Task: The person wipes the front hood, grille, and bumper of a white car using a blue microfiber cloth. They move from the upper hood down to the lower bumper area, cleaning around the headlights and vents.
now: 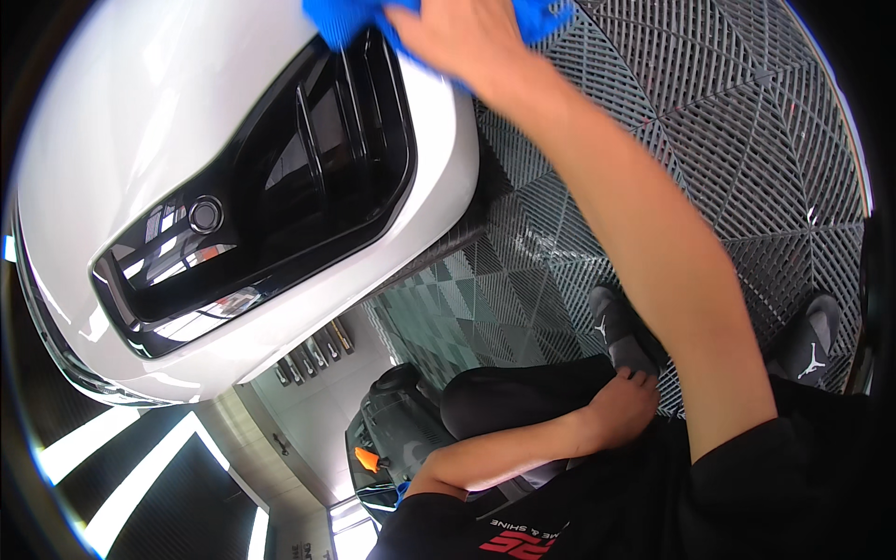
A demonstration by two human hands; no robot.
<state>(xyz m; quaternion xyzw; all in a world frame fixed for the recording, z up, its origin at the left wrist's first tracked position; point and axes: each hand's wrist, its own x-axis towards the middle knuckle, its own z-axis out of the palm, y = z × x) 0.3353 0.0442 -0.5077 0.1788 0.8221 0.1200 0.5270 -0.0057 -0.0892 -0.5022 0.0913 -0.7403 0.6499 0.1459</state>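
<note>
My right hand (455, 31) is at the top edge of the view, holding a blue cloth (343, 21) against the white car bumper (441, 133). Its fingertips are partly hidden or out of frame. Just below the cloth lies the glossy black air-intake trim (402, 189) of the bumper, with fins inside and a round sensor or cap (206, 214) farther down. My left hand (626, 409) rests by my bent leg, close to one dark shoe, with its fingers curled. Whether anything is inside it is hidden.
Grey slatted floor tiles (742, 161) lie beneath the car and my dark shoes (619, 336). Behind my left arm stands a black wheeled seat or cart (402, 420) with an orange and black item (367, 459) on it. Several tools (325, 350) hang or stand by the wall.
</note>
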